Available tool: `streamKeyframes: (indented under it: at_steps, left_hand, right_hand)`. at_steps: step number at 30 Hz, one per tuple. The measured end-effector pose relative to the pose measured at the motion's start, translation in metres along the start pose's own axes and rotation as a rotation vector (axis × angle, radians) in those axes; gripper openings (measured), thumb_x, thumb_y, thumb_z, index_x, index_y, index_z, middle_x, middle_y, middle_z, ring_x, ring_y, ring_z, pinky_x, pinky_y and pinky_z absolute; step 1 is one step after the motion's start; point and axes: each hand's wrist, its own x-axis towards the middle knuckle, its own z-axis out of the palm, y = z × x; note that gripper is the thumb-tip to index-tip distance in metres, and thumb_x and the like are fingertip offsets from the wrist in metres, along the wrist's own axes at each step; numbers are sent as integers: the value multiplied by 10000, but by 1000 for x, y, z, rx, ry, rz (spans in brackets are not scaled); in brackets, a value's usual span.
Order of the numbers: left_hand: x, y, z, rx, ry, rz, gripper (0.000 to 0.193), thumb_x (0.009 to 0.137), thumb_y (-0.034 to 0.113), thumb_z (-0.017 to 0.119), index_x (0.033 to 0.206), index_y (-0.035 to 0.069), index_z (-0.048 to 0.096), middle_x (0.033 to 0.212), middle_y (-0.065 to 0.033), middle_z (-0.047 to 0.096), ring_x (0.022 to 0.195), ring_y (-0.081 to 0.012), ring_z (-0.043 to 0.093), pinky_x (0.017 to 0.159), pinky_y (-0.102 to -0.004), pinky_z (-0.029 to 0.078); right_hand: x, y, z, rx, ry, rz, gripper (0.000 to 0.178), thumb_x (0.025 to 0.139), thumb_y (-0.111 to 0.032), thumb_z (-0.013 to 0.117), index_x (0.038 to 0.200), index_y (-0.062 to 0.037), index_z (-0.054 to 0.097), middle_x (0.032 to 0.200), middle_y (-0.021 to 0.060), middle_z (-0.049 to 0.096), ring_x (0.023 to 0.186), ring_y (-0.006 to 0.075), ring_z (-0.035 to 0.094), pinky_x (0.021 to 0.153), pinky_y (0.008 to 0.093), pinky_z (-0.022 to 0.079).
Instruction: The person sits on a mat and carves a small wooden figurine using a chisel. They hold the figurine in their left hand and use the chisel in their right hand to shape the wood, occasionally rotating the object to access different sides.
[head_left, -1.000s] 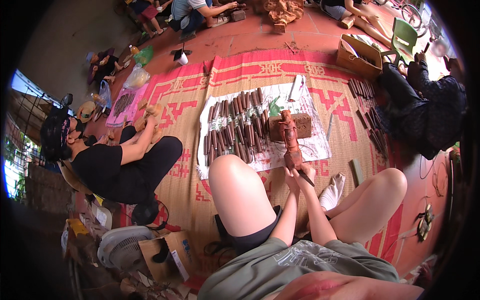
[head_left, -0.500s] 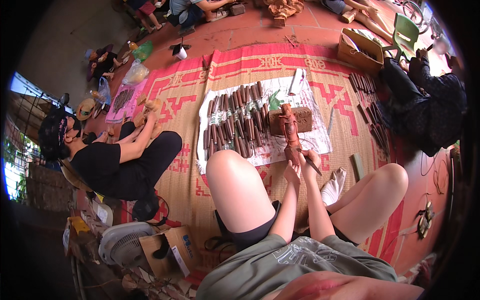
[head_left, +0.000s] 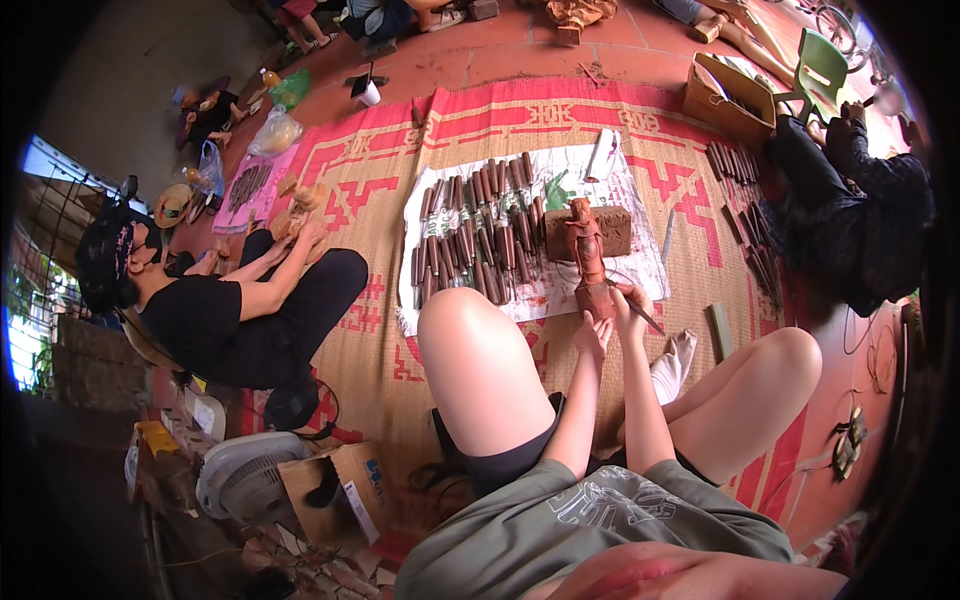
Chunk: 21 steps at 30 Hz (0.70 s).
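Between my knees stands a reddish-brown carved wooden figurine [head_left: 588,243] on a block-like base. My left hand [head_left: 593,335] is closed around the lower end of that base. At the base's right side my right hand [head_left: 628,306] grips a slim dark carving chisel [head_left: 650,320], one end of which sticks out toward the lower right. The chisel's other end, by the wood, is too small to make out. Just behind the figurine lies a brown wooden block [head_left: 617,232]. Many dark-handled carving tools [head_left: 470,240] lie in rows on the white printed cloth [head_left: 410,297] to the left.
A patterned straw mat [head_left: 390,215] covers the floor. On the left a co-worker [head_left: 220,310] holds a pale carving [head_left: 302,205]. At right sits another person [head_left: 850,210] beside more tools [head_left: 750,235]. A fan [head_left: 250,480] and cardboard box [head_left: 345,490] stand lower left.
The scene has shifted slightly in view. My right hand and the chisel have moved up a little along the figurine's base; my left hand still holds its bottom.
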Motion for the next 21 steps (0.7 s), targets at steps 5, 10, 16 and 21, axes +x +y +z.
streamKeyframes:
  at_steps: [5,10,16,21]
  left_hand:
    - [8,3,-8,12,-83,2,567,894,402,571,968,-155,498,902,-237,638,711,-296,645,612,-324,571]
    - [-9,9,13,105,16,-26,606,899,420,551,1110,-143,479,1024,-225,611,824,-262,637,675,-259,551]
    - [5,1,-5,113,-66,40,570,897,447,545,1076,-92,498,1025,-161,619,867,-193,634,673,-238,526]
    - [10,5,-15,172,-60,48,592,886,451,563,1112,-92,490,1034,-163,605,952,-221,605,780,-268,487]
  right_hand:
    - [-32,22,-16,-45,11,70,79,738,1,660,684,19,605,673,48,630,617,82,548,572,219,444]
    - [-22,28,-28,169,10,64,66,753,8,650,709,13,601,671,27,616,583,58,512,549,201,414]
    - [-29,20,-17,-260,-86,-95,97,739,-1,668,690,32,591,619,12,572,576,46,490,511,216,374]
    - [-55,2,-27,-319,-159,-107,108,708,5,669,655,38,581,644,78,622,592,91,563,553,243,446]
